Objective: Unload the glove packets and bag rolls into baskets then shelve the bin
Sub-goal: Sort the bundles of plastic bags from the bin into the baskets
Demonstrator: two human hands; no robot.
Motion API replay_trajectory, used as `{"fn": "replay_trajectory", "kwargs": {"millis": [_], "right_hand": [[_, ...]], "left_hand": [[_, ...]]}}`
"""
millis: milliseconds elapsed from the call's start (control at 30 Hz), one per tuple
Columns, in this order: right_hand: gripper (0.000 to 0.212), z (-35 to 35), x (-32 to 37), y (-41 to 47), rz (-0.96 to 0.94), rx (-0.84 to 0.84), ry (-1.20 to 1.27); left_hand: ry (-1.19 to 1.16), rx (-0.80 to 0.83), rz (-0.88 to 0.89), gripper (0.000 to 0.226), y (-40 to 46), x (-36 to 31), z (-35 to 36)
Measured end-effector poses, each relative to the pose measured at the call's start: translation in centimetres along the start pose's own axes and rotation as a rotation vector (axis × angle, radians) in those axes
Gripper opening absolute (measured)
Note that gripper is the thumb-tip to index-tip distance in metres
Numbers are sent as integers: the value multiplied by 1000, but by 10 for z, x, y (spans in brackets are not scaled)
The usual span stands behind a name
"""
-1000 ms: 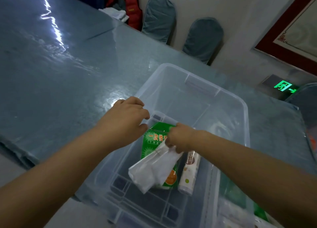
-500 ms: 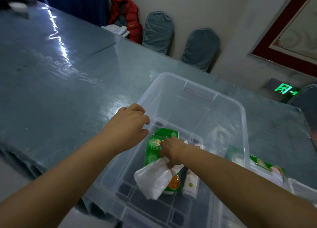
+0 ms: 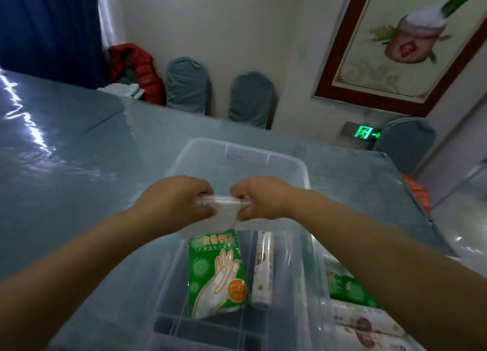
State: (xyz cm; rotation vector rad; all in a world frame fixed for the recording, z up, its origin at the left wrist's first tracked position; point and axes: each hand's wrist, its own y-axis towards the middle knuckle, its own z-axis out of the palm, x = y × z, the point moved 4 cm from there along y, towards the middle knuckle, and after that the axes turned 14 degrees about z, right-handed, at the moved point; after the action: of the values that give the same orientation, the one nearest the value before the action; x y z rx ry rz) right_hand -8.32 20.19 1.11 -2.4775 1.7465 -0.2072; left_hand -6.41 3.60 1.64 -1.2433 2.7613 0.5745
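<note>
A clear plastic bin (image 3: 237, 153) stands on the blue-grey table. On its floor lie a green glove packet (image 3: 216, 271) and, right of it, a white bag roll (image 3: 262, 269). Above the bin, my left hand (image 3: 176, 200) and my right hand (image 3: 261, 197) both grip a small clear-white plastic packet (image 3: 224, 205), one at each end. Another green glove packet (image 3: 350, 287) and printed bag rolls (image 3: 369, 324) lie in a container to the right of the bin, partly hidden by my right forearm.
The table (image 3: 66, 166) stretches far to the left. Grey-covered chairs (image 3: 250, 100) stand against the wall behind it, with a red jacket (image 3: 137, 71) on one. Another chair (image 3: 405, 142) and an orange object (image 3: 419, 192) are at the right.
My right hand lifted the white packet out of the bin and my left hand left the bin's rim and took hold of its other end. The camera tilted up.
</note>
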Motion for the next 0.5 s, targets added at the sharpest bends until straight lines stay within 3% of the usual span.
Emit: {"fn": "replay_trajectory", "kwargs": {"millis": [100, 300, 500], "right_hand": [[32, -38, -24, -37, 98, -89, 185], [28, -68, -87, -114, 303, -175, 388], [29, -47, -166, -203, 488, -231, 591]], "left_hand": [[-241, -55, -25, 14, 30, -10, -21], [-670, -152, 42, 36, 88, -67, -26], [-1029, 45, 60, 23, 132, -159, 35]]}}
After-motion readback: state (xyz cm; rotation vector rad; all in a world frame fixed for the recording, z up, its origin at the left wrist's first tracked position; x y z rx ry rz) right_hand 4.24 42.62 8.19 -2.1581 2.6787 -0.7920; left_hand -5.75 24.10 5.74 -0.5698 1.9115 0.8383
